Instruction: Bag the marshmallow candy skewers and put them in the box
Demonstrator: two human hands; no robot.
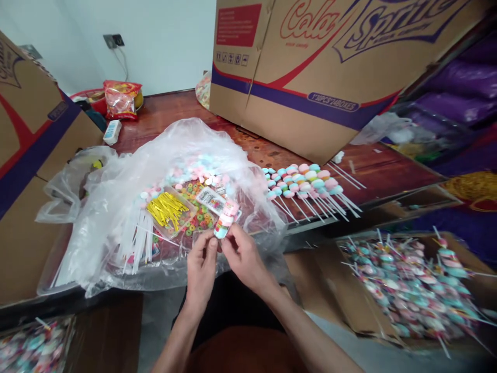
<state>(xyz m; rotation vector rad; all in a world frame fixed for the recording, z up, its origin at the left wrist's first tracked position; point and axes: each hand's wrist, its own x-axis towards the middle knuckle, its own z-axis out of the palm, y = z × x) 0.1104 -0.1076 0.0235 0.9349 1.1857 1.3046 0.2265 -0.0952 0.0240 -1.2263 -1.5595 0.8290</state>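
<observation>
Pinching the wrapped candy skewer (225, 220) from both sides, my left hand (202, 264) and right hand (243, 256) met just below centre frame — fingertips closed on its lower end, the stack of pastel sweets tilted up and to the right. It hung over the near edge of the clear plastic bag (116, 207), which held gold twist ties (167, 208), ring candies (198, 215) and white sticks (135, 241). Right of centre, finished marshmallow skewers (306, 181) lay in a row on the wooden table (368, 168) — a cardboard box (407, 285) of wrapped ones filled the lower right.
</observation>
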